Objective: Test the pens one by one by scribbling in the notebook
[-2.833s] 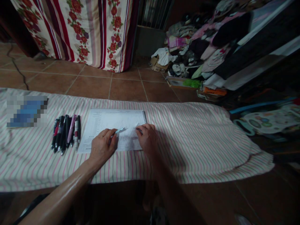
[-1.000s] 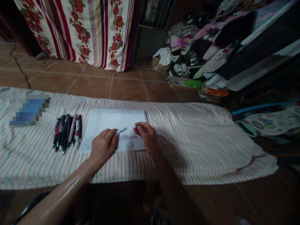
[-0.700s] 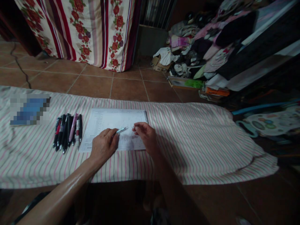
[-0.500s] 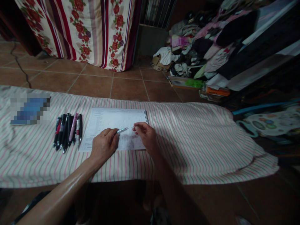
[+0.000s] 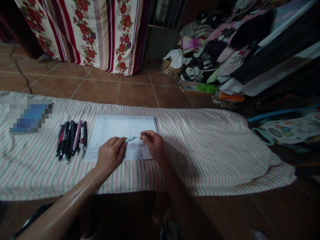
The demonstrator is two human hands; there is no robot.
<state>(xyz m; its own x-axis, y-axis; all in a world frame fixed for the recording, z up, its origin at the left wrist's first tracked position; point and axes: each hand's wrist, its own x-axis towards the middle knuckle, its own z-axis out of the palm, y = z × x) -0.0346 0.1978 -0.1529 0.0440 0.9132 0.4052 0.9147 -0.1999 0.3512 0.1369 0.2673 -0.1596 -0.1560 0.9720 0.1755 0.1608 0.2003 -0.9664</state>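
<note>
Pinching a slim pale pen [image 5: 130, 139] over the printed page of a spiral-bound notebook [image 5: 125, 125], the left hand [image 5: 111, 151] has its fingers closed on the barrel; the right hand [image 5: 153, 143] holds thumb and forefinger close together just beyond the pen's tip, though whether they grip anything fine cannot be told; a jerk or an off-line pull could tug the pen loose or bend its point, and a slack left grip could let it roll across the paper; anything small and pale dropped there could be hard to spot in the dim light; a leftward sweep of the forearm could scatter the row of pens [image 5: 70, 140] beside the notebook; underneath lies a striped cloth [image 5: 212, 146], rumpled at its right end; a blue item [image 5: 32, 115], pixelated beyond recognition, rests toward its far left corner; past the cloth, a floral curtain [image 5: 105, 33] hangs over a brown tiled floor [image 5: 135, 91], with a cardboard box [image 5: 171, 70], a heap of clothes [image 5: 191, 43] and a bright green item [image 5: 207, 88], too crumpled to identify, to the right.
</note>
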